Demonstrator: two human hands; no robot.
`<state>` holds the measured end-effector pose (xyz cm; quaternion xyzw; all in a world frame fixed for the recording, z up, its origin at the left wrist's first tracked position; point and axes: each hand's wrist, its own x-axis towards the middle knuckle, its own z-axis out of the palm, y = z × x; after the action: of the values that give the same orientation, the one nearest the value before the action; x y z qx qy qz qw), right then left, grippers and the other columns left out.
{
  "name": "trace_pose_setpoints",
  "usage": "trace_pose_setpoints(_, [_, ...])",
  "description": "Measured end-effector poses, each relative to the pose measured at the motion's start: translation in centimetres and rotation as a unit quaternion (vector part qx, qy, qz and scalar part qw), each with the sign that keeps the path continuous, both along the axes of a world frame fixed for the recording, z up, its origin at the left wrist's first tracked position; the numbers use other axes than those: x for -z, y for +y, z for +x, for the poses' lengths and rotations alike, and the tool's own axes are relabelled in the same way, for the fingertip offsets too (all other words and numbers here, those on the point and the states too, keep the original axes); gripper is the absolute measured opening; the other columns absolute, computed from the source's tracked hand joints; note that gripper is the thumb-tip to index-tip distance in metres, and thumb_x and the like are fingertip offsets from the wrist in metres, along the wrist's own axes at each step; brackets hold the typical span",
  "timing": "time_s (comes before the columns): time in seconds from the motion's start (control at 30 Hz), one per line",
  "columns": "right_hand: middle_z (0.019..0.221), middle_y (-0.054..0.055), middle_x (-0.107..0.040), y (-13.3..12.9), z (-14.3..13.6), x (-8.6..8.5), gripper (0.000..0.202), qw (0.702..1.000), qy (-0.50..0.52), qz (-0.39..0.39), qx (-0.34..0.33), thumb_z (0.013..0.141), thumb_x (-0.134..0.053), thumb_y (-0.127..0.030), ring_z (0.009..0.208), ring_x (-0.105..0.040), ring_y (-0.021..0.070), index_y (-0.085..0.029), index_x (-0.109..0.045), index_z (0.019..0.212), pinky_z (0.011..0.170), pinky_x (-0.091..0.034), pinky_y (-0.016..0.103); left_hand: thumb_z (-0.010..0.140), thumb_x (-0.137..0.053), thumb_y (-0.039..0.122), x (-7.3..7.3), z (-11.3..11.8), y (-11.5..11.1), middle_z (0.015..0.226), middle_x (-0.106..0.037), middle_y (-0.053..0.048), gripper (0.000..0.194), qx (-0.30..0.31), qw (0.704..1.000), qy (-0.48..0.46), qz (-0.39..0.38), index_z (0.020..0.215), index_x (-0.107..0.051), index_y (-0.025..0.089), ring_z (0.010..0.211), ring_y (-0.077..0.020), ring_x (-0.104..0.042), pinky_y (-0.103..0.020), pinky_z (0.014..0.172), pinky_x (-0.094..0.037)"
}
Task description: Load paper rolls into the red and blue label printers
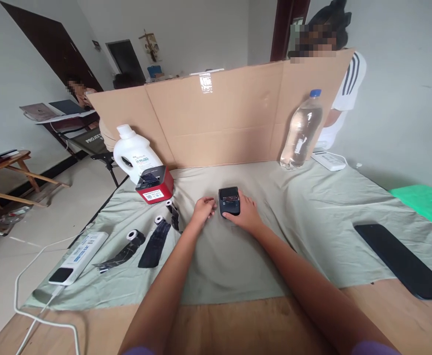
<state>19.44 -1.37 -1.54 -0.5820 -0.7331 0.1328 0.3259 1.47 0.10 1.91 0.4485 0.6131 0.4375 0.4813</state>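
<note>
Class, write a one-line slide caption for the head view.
Right hand holding a small black device on pale green cloth, left hand just beside it.

- Plain, pale walls point(208, 29) around us, softly lit
- Dark brown door point(49, 42) over to the left
- Light floor point(75, 202), dark skirting point(53, 171) along it
- Folding chair point(90, 140) beside a desk point(77, 115)

My little box point(224, 207) is black, on a pale green cloth point(231, 276). Left of the little box I see three black rolls point(155, 246) with white ends, a red box point(155, 190) with a black top, and a white bottle point(136, 153) with blue writing. Behind the little box is brown cardboard point(219, 118). Right of it I see a clear bottle point(301, 130) with a blue cap point(315, 92), and a white sleeve point(352, 84) with dark stripes.
</note>
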Motion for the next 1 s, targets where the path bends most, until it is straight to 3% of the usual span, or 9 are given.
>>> trace_pose_setpoints(0.17, [0.146,0.02,-0.053,0.0,0.2,-0.1,0.104,1.0,0.018,-0.004,-0.009,0.073,-0.074,-0.059,0.13,-0.051,0.0393,-0.017,-0.027,0.155,0.106,-0.035,0.053,0.074,-0.062,0.011,0.3,0.3,2.1,0.062,-0.056,0.003,0.014,0.047,0.997,-0.041,-0.046,0.087,-0.066,0.011,0.039,-0.0044,-0.042,-0.019,0.036,-0.02])
trace_pose_setpoints(0.4, [0.135,0.017,-0.061,0.3,0.3,-0.1,0.103,0.999,0.027,-0.028,0.0,0.066,-0.079,-0.062,0.123,-0.055,0.0385,-0.019,-0.036,0.149,0.102,-0.038,0.052,0.08,-0.059,0.012,0.5,0.1,2.4,0.061,-0.053,0.004,0.002,0.035,0.996,-0.046,-0.069,0.079,-0.061,0.012,0.038,-0.0023,-0.04,-0.017,0.035,-0.016])
trace_pose_setpoints(0.77, [0.141,0.017,-0.056,0.3,0.2,-0.2,0.106,0.999,0.029,-0.034,0.001,0.064,-0.08,-0.061,0.128,-0.052,0.0389,-0.02,-0.035,0.151,0.105,-0.036,0.053,0.078,-0.066,0.014,0.2,0.4,2.4,0.055,-0.05,0.006,0.009,0.022,0.995,-0.03,-0.098,0.076,-0.058,0.015,0.038,-0.0027,-0.041,-0.016,0.036,-0.017])
trace_pose_setpoints(1.0, [0.14,0.019,-0.056,0.3,0.2,0.0,0.105,0.999,0.018,-0.028,0.001,0.066,-0.078,-0.063,0.128,-0.052,0.0402,-0.019,-0.034,0.151,0.105,-0.037,0.054,0.079,-0.061,0.011,-0.1,0.5,2.2,0.055,-0.051,0.006,0.008,0.021,0.995,-0.029,-0.092,0.075,-0.056,0.016,0.039,-0.0035,-0.043,-0.017,0.037,-0.018])
